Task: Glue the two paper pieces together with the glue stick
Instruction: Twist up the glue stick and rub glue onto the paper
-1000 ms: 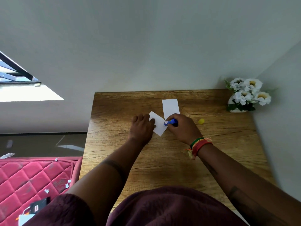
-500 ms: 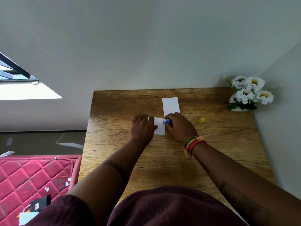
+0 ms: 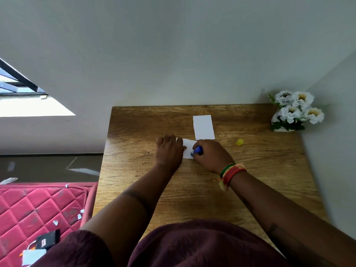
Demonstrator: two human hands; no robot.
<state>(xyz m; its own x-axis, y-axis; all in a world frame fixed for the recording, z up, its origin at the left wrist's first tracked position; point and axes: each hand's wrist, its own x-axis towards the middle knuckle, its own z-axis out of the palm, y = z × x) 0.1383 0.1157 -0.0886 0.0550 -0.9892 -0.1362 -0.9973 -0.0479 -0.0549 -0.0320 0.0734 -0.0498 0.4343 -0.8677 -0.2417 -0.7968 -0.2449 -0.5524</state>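
With the left hand [image 3: 169, 151] pressed flat on the near paper [image 3: 187, 149] on the worktop [image 3: 250, 170] and the right hand [image 3: 210, 157] closed around the glue stick [image 3: 196, 150], a hard stroke could crease or drag it.

Only 1 view is given, from a camera worn on the person's head. It looks forward and steeply down over the person's chest and both forearms onto a wooden table [image 3: 250, 189], whose near edge lies under the body at the bottom of the frame. The wide lens bends the room: the wall behind the table fills the upper half, a window leans in at the left, a red quilted surface [image 3: 38, 205] sits at lower left. The hands work near mid-frame, fairly close.
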